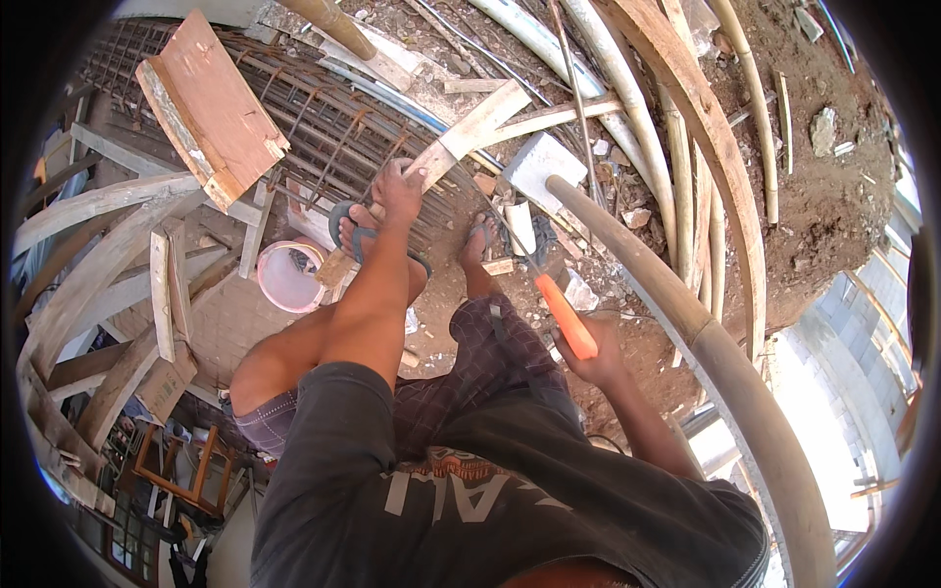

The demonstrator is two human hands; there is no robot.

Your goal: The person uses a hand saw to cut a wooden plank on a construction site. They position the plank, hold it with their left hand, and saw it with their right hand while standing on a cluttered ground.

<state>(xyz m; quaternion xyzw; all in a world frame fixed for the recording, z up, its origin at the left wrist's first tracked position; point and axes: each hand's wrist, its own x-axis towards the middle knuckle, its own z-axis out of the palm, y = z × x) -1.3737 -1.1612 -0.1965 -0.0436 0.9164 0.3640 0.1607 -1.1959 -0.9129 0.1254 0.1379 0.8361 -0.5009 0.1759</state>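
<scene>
My left hand (399, 191) presses down on a pale wooden board (487, 116), its fingers closed around the near end. A thin line crosses the board just beyond my fingers. In my right hand (600, 355) is the orange handle of a hand saw (567, 316). Its narrow dark blade, seen nearly edge-on, slants up and left to the board by that line; whether it touches the wood I cannot tell. My sandalled left foot (358, 230) is right beside my left hand, and my right foot (478, 240) stands near the blade.
A long tie of rusty rebar (323, 137) runs behind the board. A plywood form (216, 108) rests on it at left. Near my knee stands a pink bucket (291, 276). A bamboo pole (730, 363) crosses close on my right; more poles and rubble lie beyond.
</scene>
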